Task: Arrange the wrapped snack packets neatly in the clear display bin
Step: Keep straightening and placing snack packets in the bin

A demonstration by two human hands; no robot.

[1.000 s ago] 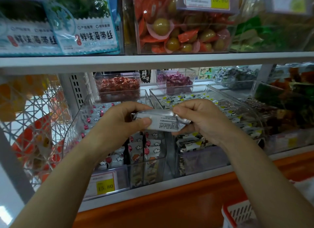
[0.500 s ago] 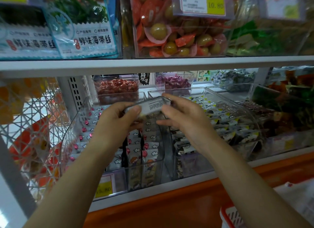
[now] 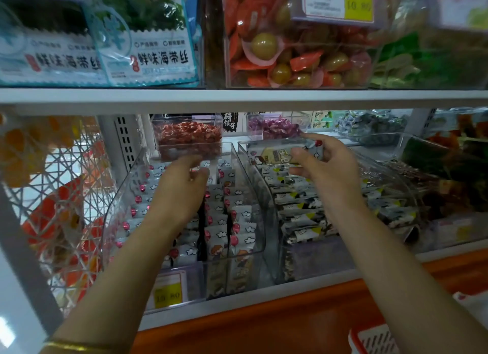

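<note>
Silver-grey and printed, one snack packet (image 3: 280,153) is held level over the far rim of the right-hand clear display bin (image 3: 317,261), pinched between thumb and fingers (image 3: 299,155) of the right hand (image 3: 330,174); rows of like packets are stacked beneath it; a second clear bin (image 3: 245,261) of cloud-printed packets is set just beside it on the shelf (image 3: 237,303); above that bin the left hand (image 3: 179,192) is seen loosely curled, nothing grasped.
</note>
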